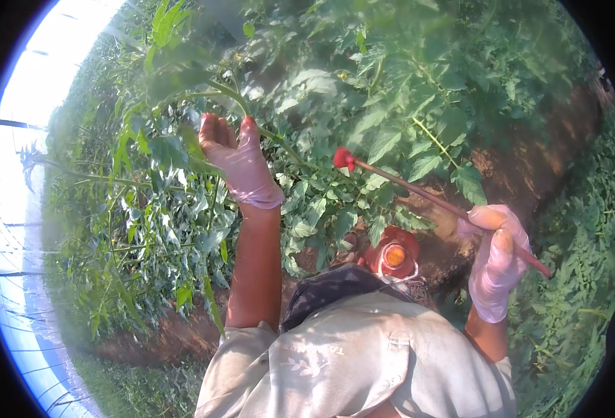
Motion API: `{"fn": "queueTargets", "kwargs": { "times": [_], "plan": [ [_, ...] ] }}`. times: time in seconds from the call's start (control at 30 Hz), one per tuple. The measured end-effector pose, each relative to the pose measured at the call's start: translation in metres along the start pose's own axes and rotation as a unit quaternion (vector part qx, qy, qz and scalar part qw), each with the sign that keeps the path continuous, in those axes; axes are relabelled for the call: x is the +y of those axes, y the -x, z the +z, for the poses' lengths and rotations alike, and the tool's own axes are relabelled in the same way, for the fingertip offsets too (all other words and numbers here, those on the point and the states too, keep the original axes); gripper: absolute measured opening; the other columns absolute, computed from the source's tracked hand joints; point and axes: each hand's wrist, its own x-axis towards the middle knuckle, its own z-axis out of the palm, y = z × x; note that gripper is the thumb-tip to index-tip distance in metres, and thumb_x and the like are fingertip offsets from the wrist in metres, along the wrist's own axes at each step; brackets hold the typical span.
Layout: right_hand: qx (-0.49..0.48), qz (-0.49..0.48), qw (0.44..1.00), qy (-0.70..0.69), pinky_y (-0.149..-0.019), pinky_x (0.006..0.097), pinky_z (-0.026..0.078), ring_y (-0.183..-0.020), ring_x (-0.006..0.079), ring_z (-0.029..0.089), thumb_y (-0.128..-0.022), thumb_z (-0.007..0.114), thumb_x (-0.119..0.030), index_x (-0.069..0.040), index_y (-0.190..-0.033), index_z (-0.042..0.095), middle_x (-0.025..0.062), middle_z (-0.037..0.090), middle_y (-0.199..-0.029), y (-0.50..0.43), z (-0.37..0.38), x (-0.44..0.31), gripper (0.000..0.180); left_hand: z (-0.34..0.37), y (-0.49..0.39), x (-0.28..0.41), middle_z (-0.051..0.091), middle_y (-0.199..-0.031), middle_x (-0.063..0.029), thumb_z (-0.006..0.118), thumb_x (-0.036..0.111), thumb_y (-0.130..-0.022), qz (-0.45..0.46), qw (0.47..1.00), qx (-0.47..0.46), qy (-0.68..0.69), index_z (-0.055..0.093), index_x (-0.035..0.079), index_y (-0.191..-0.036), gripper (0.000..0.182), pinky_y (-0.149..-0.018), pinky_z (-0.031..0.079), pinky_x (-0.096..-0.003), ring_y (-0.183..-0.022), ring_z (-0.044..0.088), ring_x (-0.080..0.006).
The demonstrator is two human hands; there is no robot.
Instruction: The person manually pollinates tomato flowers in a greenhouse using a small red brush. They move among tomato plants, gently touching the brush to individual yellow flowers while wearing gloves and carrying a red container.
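My left hand (242, 162), in a thin translucent glove with reddish fingertips, is raised among tomato plants. Its thumb and fingers are apart around leafy growth, and the thumb tip meets a green tomato stem (281, 140); whether it grips anything is unclear. In my right hand (498, 261), gloved the same way, is a thin reddish-brown stick (417, 189). A red-soaked wad (344, 159) is fixed to the stick's far end, which points up and left, above the leaves. Low in front of my body hangs or stands a red container (393, 253) with an orange round opening and a pale cord or handle.
Dense tomato foliage (318, 209) fills the middle and left. Brown soil (558, 141) shows between the rows at the right, with another row of plants (579, 313) beyond it. Bright greenhouse sheeting (14, 198) with dark lines runs along the left edge.
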Motion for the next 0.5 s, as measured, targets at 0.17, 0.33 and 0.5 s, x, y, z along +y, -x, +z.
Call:
{"fn": "queueTargets", "kwargs": {
  "times": [0.17,0.33,0.5],
  "plan": [
    [-0.004,-0.039,0.999,0.000,-0.071,0.0343,0.044,-0.077,0.0212,0.057,-0.091,0.051,-0.036,0.004,-0.096,0.062,0.0118,0.058,-0.087,-0.021,0.018,-0.014,0.042,0.019,-0.046,-0.003,0.063,-0.093,-0.0061,0.067,0.007,-0.084,-0.017,0.996,-0.074,0.044,0.059,-0.001,-0.108,0.027,-0.083,0.049,-0.0310,-0.083,0.061,-0.0190],
    [-0.024,-0.091,0.996,-0.006,-0.076,0.0374,0.046,-0.082,0.0224,0.058,-0.091,0.054,-0.039,0.004,-0.103,0.062,0.0126,0.061,-0.091,-0.046,0.040,-0.022,0.046,0.028,-0.064,-0.011,0.067,-0.089,-0.0112,0.065,0.005,-0.085,-0.015,0.981,-0.128,0.144,0.063,-0.003,-0.104,0.021,-0.071,0.051,-0.0256,-0.079,0.063,-0.0168],
    [-0.075,-0.151,0.986,-0.004,-0.078,0.0375,0.051,-0.083,0.0243,0.063,-0.092,0.057,-0.027,0.005,-0.109,0.061,0.0168,0.065,-0.096,-0.086,0.075,-0.013,0.036,0.026,-0.067,-0.012,0.067,-0.085,-0.0101,0.064,0.005,-0.086,-0.060,0.976,-0.159,0.138,0.065,-0.001,-0.101,0.016,-0.066,0.048,-0.0238,-0.073,0.061,-0.0132]
  ]
}}
